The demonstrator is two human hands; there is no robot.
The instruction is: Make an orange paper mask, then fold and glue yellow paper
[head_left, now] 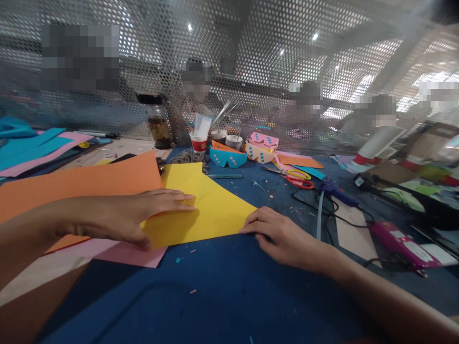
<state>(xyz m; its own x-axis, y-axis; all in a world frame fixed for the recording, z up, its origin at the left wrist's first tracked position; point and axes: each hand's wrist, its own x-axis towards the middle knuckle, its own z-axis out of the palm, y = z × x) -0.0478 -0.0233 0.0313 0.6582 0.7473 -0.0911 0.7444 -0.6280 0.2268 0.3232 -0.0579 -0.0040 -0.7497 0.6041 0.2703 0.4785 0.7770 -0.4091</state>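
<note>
A sheet of yellow paper (211, 203) lies on the blue table, its right end narrowing to a corner. At that corner my right hand (276, 234) is closed, with the fingertips gripping the paper's edge. My left hand (154, 212) stretches over the left part of the sheet, fingers extended and thumb apart near its lower edge. Under my left wrist lies orange paper (89, 179), which overlaps the yellow sheet's left side. A pink sheet (143, 252) sticks out below the orange and yellow ones.
Scissors (299, 177) with red and yellow handles lie beyond my right hand, near a blue glue gun (339, 191) and its cable. Blue paper glasses (228, 157) and cups (198, 142) stand at the back before a perforated metal screen (244, 62). A purple device (403, 243) lies right.
</note>
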